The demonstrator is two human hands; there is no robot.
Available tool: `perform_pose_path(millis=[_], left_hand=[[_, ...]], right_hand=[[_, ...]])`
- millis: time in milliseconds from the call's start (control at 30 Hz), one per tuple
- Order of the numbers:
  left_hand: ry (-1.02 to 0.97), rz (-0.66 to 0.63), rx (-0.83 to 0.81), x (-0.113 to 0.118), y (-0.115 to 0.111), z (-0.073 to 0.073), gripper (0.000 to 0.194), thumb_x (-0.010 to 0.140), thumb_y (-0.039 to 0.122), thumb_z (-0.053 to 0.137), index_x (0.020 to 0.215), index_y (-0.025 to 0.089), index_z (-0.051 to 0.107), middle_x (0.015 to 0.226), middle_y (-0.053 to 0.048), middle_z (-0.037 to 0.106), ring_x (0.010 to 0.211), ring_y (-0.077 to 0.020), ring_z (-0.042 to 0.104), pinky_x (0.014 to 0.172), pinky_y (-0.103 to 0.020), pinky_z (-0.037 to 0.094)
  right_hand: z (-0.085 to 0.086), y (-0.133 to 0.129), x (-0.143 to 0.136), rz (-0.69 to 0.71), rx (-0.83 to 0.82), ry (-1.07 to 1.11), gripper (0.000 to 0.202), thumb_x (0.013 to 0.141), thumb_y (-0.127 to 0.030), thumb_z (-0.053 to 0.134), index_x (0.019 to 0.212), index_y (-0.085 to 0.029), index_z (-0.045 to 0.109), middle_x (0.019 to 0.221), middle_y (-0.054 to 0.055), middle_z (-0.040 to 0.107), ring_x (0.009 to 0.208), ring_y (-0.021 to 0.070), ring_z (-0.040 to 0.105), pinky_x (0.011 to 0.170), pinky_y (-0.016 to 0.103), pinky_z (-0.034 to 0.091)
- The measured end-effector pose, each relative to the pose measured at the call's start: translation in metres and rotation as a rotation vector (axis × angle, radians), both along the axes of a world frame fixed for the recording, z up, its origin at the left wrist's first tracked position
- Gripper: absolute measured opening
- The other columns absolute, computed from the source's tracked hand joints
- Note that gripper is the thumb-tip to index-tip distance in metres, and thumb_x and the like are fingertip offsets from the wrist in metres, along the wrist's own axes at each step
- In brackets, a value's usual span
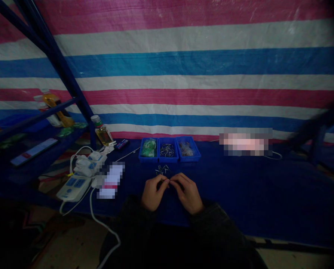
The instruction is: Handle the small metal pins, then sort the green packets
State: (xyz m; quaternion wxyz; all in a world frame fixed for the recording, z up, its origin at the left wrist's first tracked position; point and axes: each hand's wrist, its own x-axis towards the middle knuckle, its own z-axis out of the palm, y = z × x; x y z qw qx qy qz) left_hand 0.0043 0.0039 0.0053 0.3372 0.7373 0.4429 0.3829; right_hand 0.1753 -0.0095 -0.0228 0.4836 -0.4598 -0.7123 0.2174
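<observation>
My left hand (155,191) and my right hand (188,192) meet over the blue table (225,198), thumbs and fingertips pinched close together. Whatever sits between those fingertips is too small and dark to make out. Just beyond them lies a small loose heap of thin shiny metal pieces (162,170), which look like screws or pins. Behind the heap, three blue trays stand side by side. The left tray (148,160) holds green plastic packets (149,147). More metal pieces (167,150) fill the middle tray (168,160), and a clear plastic bag of small parts (186,148) lies in the right tray (189,159).
To the left are a white power strip (74,188) with plugs and cables, a blurred phone (111,181), a small dark box (122,144) and a drink bottle (101,131). A blue frame post (84,102) rises there. Striped sheeting (183,63) hangs behind. A pixelated object (245,142) lies back right.
</observation>
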Motion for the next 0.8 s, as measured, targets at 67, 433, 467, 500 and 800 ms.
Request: perform_pose_path(millis=[67,433,467,500,800], left_hand=[[-0.005,-0.002,-0.002,0.0000,-0.0002,0.0006,0.024,0.100,0.030,0.055,0.083,0.019,0.067,0.076,-0.001,0.071,0.074,-0.0165,0.068,0.073,-0.024,0.049],[-0.039,0.029,-0.015,-0.0009,-0.0001,-0.0012,0.024,0.099,0.031,0.055,0.082,0.019,0.067,0.076,-0.001,0.072,0.074,-0.0169,0.068,0.073,-0.025,0.049],[-0.038,0.027,-0.019,-0.0009,-0.0001,-0.0011,0.024,0.100,0.032,0.055,0.083,0.019,0.067,0.077,-0.001,0.072,0.073,-0.0168,0.068,0.073,-0.025,0.049],[-0.035,0.026,-0.021,-0.0010,-0.0002,-0.0009,0.024,0.099,0.032,0.055,0.083,0.019,0.067,0.077,-0.001,0.072,0.073,-0.0169,0.068,0.072,-0.025,0.049],[-0.015,0.027,-0.018,-0.0011,-0.0001,-0.0007,0.025,0.099,0.034,0.055,0.083,0.019,0.068,0.076,-0.001,0.071,0.073,-0.0172,0.068,0.073,-0.025,0.048]], right_hand=[[0.0009,-0.0002,0.0003,0.001,-0.003,-0.006,0.019,0.103,-0.025,0.051,0.092,-0.023,0.066,0.091,0.005,0.068,0.086,0.0204,0.067,0.081,0.032,0.053],[-0.0012,-0.0013,0.0008,0.001,0.035,-0.023,0.016,0.102,-0.025,0.050,0.108,-0.024,0.066,0.094,0.006,0.068,0.087,0.0216,0.068,0.079,0.033,0.054],[-0.0012,-0.0012,0.0006,0.000,0.036,-0.024,0.016,0.102,-0.025,0.050,0.106,-0.024,0.066,0.095,0.006,0.069,0.088,0.0216,0.068,0.080,0.033,0.054],[-0.0011,-0.0012,0.0005,-0.002,0.035,-0.022,0.016,0.102,-0.024,0.050,0.104,-0.024,0.066,0.095,0.006,0.069,0.088,0.0216,0.068,0.080,0.033,0.054],[0.0015,-0.0013,0.0007,-0.016,0.003,-0.016,0.019,0.103,-0.024,0.049,0.096,-0.023,0.066,0.090,0.005,0.068,0.084,0.0207,0.067,0.080,0.032,0.053]])
